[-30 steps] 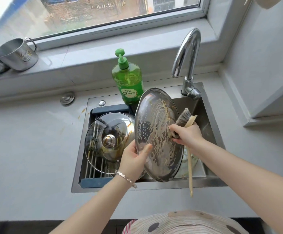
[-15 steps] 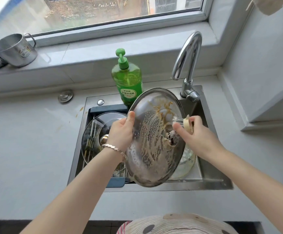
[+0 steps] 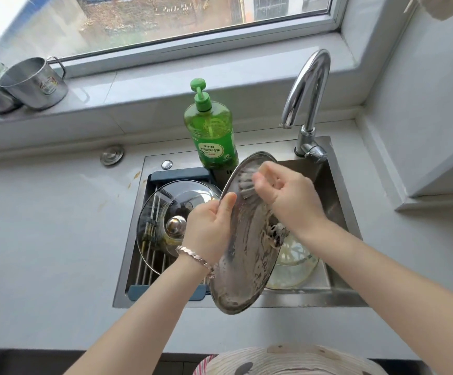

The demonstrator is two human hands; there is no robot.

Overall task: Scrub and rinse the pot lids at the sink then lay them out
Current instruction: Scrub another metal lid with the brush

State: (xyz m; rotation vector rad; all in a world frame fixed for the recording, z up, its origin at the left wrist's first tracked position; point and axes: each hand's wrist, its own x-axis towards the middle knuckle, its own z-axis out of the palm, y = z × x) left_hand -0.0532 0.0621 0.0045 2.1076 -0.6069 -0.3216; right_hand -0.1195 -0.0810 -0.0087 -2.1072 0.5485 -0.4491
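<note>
Left hand (image 3: 209,231) clamped on the lid (image 3: 249,266) by its rim; right hand (image 3: 287,197) tight round the brush (image 3: 245,184) (bristles against the lid)

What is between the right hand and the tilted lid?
A brush: the right hand grips it, bristles against the soapy lid that the left hand holds, in the head view.

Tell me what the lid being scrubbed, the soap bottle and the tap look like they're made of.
Lid: likely stainless steel, shiny; it mirrors light between soapy smears. Soap bottle: seemingly clear green plastic, light passes through it; its pump is opaque green. Tap: polished metal, perhaps chromed, given its bright curved highlights.
</note>
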